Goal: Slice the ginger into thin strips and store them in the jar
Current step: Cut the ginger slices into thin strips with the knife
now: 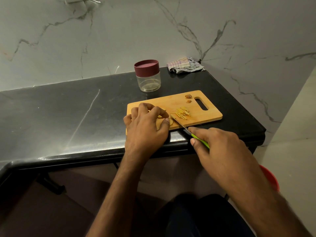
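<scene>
Head view over a dark tabletop (68,117) set against a veined marble wall (102,40). Nearest the viewer, beyond the tabletop's right end and low down, part of a red container (271,178) shows behind the right forearm. The right hand (220,151), hanging off the front edge of the tabletop, is curled round the green handle of a knife (189,132), forefinger stretched along the top; the blade slants up and left onto the wooden cutting board (200,110), its tip beside the left thumb. The left hand (145,127) rests on the board's left end with fingers arched, fingertips and thumb pressing down on a piece of ginger (170,121), most of which the hand hides. Just right of the blade lies a small heap of cut ginger strips (183,113). Farther along the board, next to its handle slot, sit two small brown ginger scraps (188,98). Behind the board, near its far edge, stands the clear jar (148,81), upright, with its maroon lid (146,67) on; whether it holds anything cannot be told. Farthest back, in the corner by the wall, lies a crumpled checked cloth (185,65), well apart from the jar.
</scene>
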